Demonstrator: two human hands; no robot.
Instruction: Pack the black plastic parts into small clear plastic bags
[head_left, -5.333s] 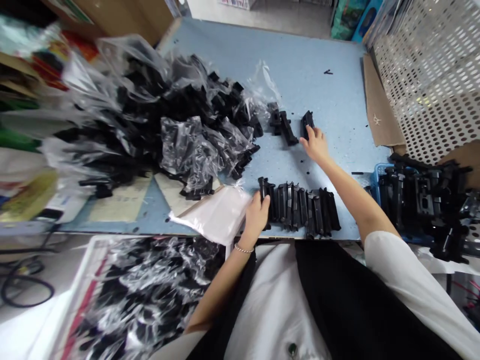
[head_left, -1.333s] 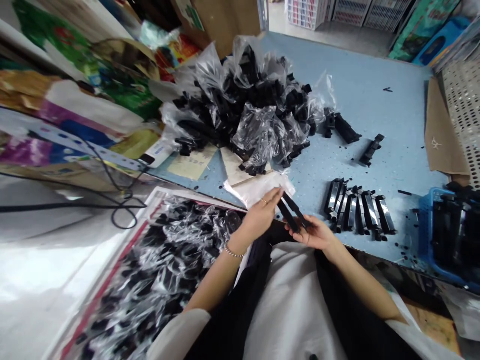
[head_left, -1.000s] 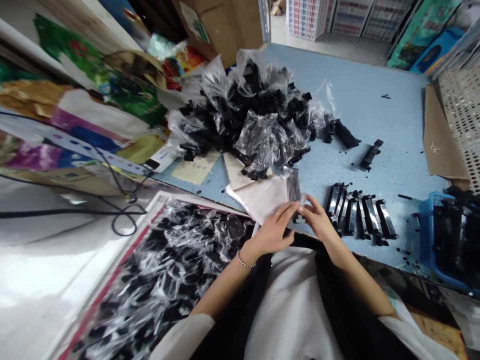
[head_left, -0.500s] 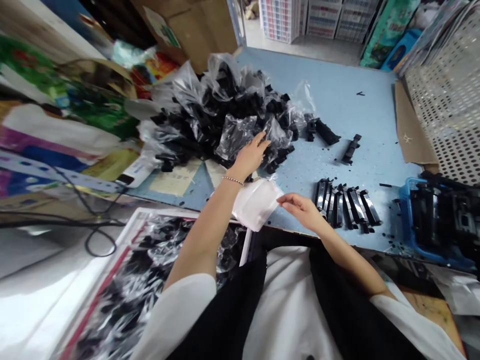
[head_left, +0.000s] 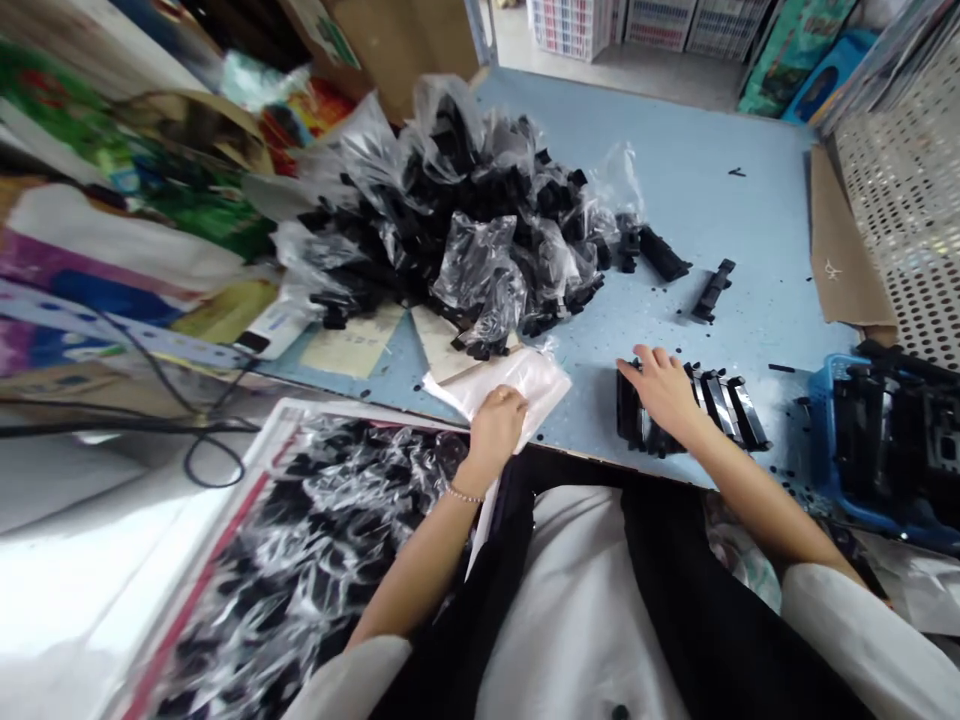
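My left hand (head_left: 498, 430) is closed in a pinch on the near edge of a flat stack of whitish plastic bags (head_left: 544, 383), at the front edge of the table. My right hand (head_left: 664, 390) lies over the left end of a row of long black plastic parts (head_left: 724, 405). Its thumb and fingers are round the far end of the leftmost black part (head_left: 627, 408); the palm hides some of the row. Beyond my left hand, a heap of bagged black parts (head_left: 480, 265) covers the table, one bag lying against the flat stack.
At the right stands a blue basket (head_left: 825, 400) full of black parts. Below the table at left is a crate (head_left: 281, 412) of bagged parts. Loose black parts (head_left: 712, 290) and a cardboard piece (head_left: 851, 250) lie on the blue table (head_left: 720, 130).
My left hand has come back from the heap to the flat bags; a bagged part now lies at the heap's near edge. My right hand has left the bags for the row, whose leftmost part has shifted left.
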